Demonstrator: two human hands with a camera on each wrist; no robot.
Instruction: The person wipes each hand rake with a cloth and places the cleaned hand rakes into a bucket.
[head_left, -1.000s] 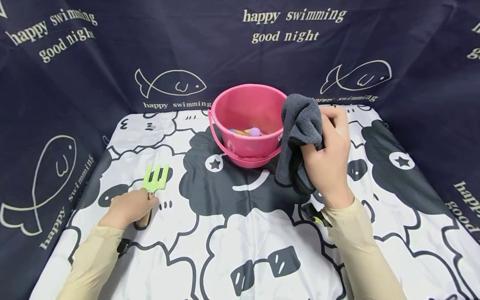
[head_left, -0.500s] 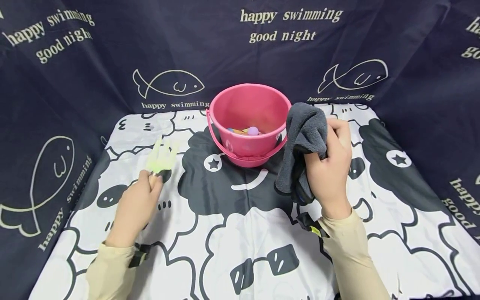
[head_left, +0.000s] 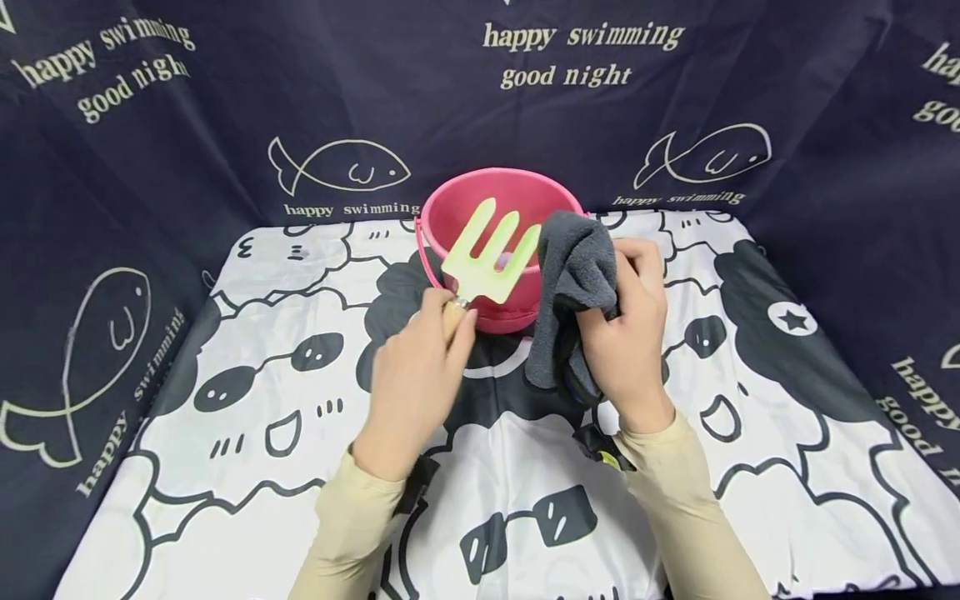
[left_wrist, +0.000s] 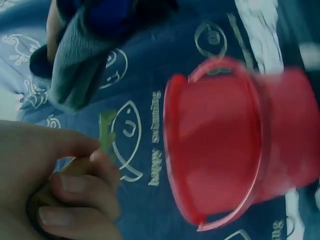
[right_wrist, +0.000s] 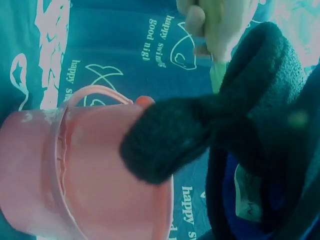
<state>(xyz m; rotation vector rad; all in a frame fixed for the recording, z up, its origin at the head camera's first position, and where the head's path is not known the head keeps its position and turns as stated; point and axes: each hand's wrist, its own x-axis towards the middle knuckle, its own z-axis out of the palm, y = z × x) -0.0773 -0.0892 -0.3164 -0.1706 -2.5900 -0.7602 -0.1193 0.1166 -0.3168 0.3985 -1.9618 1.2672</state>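
Note:
My left hand [head_left: 416, 383] grips the wooden handle of a small garden fork [head_left: 480, 279] with a pale green three-tined head. The fork is raised, its tines overlapping the front of the pink bucket [head_left: 450, 208] in the head view. Close on its right, my right hand [head_left: 630, 350] holds a bunched dark grey fleecy cloth item [head_left: 573, 258]; the right wrist view shows blue material and a pale label [right_wrist: 248, 195] in its folds. Whether fork and cloth touch, I cannot tell. Inside the bucket a purple ball [head_left: 504, 260] shows between the tines; its other contents are hidden.
The bucket stands near the back of a table covered by a sheep-print cloth [head_left: 247, 533]. Its pink handle [left_wrist: 257, 150] hangs down over the front. Dark blue curtains [head_left: 337, 75] printed with fish and lettering enclose the back and sides.
My left hand has lifted the fork off the left side of the table and brought it right, before the bucket. My right hand, with the cloth item, has shifted slightly left after a small rightward move.

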